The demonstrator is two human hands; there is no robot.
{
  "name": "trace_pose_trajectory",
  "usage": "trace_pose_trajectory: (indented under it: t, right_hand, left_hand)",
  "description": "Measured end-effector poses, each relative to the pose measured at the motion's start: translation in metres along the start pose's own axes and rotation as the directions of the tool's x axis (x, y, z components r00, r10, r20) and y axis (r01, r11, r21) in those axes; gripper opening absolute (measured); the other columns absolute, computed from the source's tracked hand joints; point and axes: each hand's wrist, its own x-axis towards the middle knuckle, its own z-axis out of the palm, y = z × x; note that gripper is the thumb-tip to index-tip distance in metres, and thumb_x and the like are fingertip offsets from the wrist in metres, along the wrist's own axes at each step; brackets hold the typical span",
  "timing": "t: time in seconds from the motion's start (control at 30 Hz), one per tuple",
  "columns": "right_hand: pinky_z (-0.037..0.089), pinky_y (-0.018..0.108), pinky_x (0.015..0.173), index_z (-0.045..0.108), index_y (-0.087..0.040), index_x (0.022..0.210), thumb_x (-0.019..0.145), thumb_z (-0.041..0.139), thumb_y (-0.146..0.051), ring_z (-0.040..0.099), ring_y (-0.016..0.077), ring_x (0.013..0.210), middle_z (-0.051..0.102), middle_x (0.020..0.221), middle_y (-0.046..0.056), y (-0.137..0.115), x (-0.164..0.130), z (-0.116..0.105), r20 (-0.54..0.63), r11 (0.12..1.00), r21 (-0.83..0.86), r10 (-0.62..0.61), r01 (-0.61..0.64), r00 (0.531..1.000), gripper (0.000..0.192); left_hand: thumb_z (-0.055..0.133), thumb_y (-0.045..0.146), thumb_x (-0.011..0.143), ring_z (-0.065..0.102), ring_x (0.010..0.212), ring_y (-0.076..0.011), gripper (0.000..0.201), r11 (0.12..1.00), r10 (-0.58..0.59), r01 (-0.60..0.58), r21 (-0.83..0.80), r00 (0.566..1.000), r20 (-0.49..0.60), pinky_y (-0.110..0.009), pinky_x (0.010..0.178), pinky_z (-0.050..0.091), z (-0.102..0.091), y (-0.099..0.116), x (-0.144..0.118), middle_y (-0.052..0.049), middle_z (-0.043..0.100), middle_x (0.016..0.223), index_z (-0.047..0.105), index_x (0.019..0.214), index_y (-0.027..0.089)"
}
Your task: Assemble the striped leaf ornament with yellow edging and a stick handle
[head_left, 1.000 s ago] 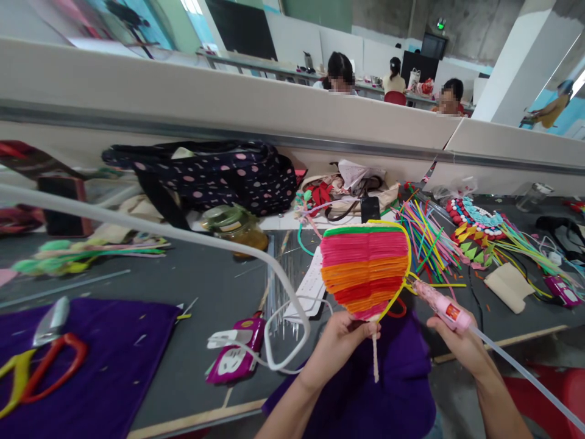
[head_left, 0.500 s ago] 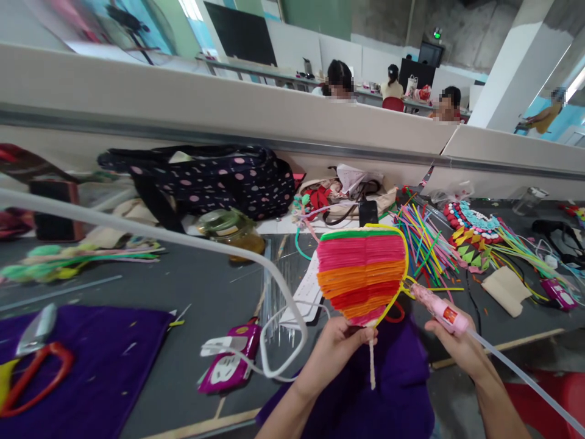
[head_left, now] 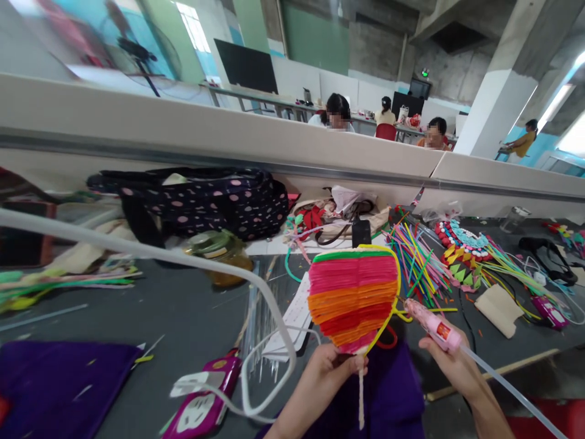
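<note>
Head camera: the left hand (head_left: 336, 372) pinches the striped fan (head_left: 354, 299) by its stick, near the front edge of the worktop (head_left: 187, 323). The right hand (head_left: 452, 356) has its fingers around a pink glue gun (head_left: 432, 324).

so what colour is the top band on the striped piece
Green: the top band of the striped piece, seen best in the head view.

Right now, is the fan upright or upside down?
Upright in this view: the fan has its green stripe at the top, and its stem points down below the left hand.
</note>
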Motion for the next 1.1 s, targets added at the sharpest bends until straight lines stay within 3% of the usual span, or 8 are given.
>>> trace_pose_trajectory:
  t: [0.33,0.5,0.63,0.97,1.1]
  right_hand:
    - [0.056,0.028,0.077,0.071,-0.018,0.114,0.086,0.063,-0.050,0.068,0.0217,0.081,0.074,0.095,0.009,-0.007,0.008,-0.001,-0.002,0.999,0.031,-0.040,0.040,0.999,0.044]
    - [0.056,0.028,0.078,0.073,-0.018,0.110,0.084,0.065,-0.049,0.068,0.0217,0.079,0.073,0.088,0.008,-0.006,0.011,-0.002,-0.037,0.998,0.013,-0.065,0.065,0.997,0.041]
    - [0.056,0.024,0.069,0.073,-0.017,0.105,0.086,0.064,-0.048,0.066,0.0185,0.070,0.071,0.077,0.006,-0.012,0.012,-0.003,-0.073,0.997,-0.011,-0.074,0.073,0.995,0.038]
    - [0.058,0.026,0.067,0.075,-0.019,0.091,0.082,0.065,-0.055,0.068,0.0208,0.068,0.072,0.073,0.007,-0.015,0.014,-0.004,-0.197,0.991,-0.102,-0.106,0.087,0.975,0.038]
    - [0.058,0.027,0.071,0.075,-0.019,0.094,0.083,0.063,-0.056,0.069,0.0218,0.072,0.072,0.074,0.008,-0.013,0.020,-0.005,-0.166,0.987,-0.101,-0.141,0.126,0.976,0.040]
  left_hand:
    - [0.083,0.045,0.065,0.058,0.062,-0.0151,0.033,1.000,-0.018,0.017,0.024,1.000,0.010,-0.024,0.063,0.048,-0.004,-0.001,-0.003,-0.003,0.067,0.063,0.073,0.069,0.014]
    - [0.082,0.045,0.067,0.056,0.061,-0.0145,0.033,0.999,0.001,-0.002,0.034,1.000,0.029,-0.024,0.062,0.046,-0.005,-0.001,-0.004,-0.003,0.066,0.062,0.073,0.069,0.014]
    - [0.080,0.045,0.069,0.055,0.061,-0.0142,0.032,0.999,0.018,-0.020,0.047,0.999,0.049,-0.023,0.062,0.044,-0.005,0.001,-0.006,-0.002,0.065,0.061,0.072,0.068,0.014]
    - [0.080,0.047,0.068,0.055,0.061,-0.0144,0.034,0.999,0.009,-0.011,0.046,0.999,0.053,-0.024,0.062,0.043,-0.005,0.001,-0.007,-0.002,0.064,0.061,0.071,0.067,0.014]
    - [0.080,0.047,0.068,0.055,0.061,-0.0148,0.034,0.999,0.003,-0.006,0.046,0.999,0.054,-0.024,0.062,0.044,-0.003,0.004,-0.008,-0.003,0.065,0.061,0.072,0.067,0.014]
